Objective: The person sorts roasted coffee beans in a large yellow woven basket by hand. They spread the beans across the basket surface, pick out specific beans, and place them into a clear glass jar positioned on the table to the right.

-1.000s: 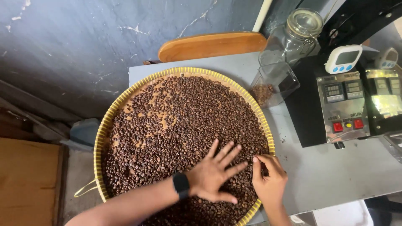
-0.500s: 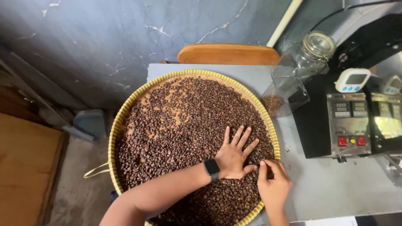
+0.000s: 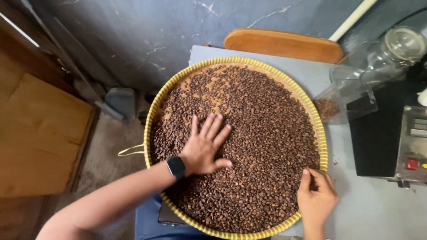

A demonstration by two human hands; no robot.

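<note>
left hand [image 3: 203, 149] flat, open on beans [image 3: 262, 133] | right hand [image 3: 316, 198] curled at tray [image 3: 156, 106] rim, grip unclear | sweep lightly, palm flat

place: small coffee roastery | cues: bean tray [image 3: 156, 111], control-panel machine [image 3: 411, 146], jars [image 3: 402, 44]

Left hand [image 3: 202, 149] and forearm: bare — no sleeve visible along the arm, which enters from the near left edge. Left wrist: one watch [image 3: 176, 167] with a black rounded-square face on a black band. Right hand [image 3: 316, 201]: bare, no ring, band or glove visible; only the hand and the start of the wrist show. Near edge, between the arms: blue cloth [image 3: 149, 220] — apparently trousers.
</note>
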